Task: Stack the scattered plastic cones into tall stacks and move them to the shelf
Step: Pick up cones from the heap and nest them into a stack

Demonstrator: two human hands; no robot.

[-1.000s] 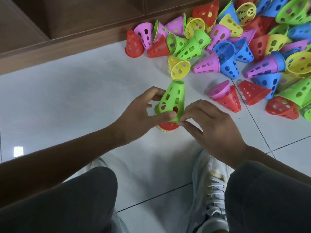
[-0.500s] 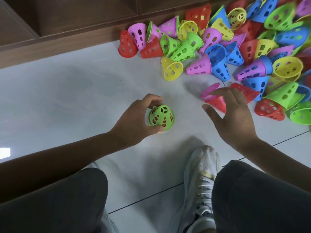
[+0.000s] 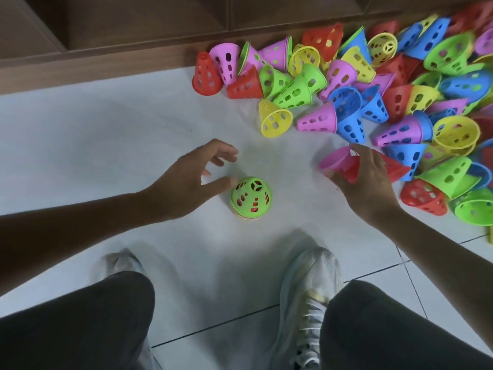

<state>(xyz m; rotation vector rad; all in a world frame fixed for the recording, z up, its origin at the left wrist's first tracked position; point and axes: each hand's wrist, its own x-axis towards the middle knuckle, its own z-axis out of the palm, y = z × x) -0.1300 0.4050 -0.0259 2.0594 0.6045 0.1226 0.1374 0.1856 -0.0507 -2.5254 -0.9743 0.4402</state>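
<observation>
A short stack with a green cone (image 3: 250, 197) on top and red showing through its holes stands upright on the white floor in front of me. My left hand (image 3: 192, 180) hovers just left of it, fingers spread, thumb tip close to the cone's rim, holding nothing. My right hand (image 3: 364, 180) reaches to the right and closes around a pink cone (image 3: 334, 158) nested with a red cone (image 3: 352, 169) lying on their sides. A big heap of red, pink, green, yellow and blue cones (image 3: 373, 84) fills the upper right.
The wooden shelf unit (image 3: 133, 25) runs along the top, its base board meeting the floor. A loose yellow cone (image 3: 274, 118) lies between the stack and the heap. My shoes (image 3: 309, 297) and dark trouser legs fill the bottom.
My left hand let go of the green-topped stack and opened beside it. My right hand moved right from the stack and closed on the pink and red cones.
</observation>
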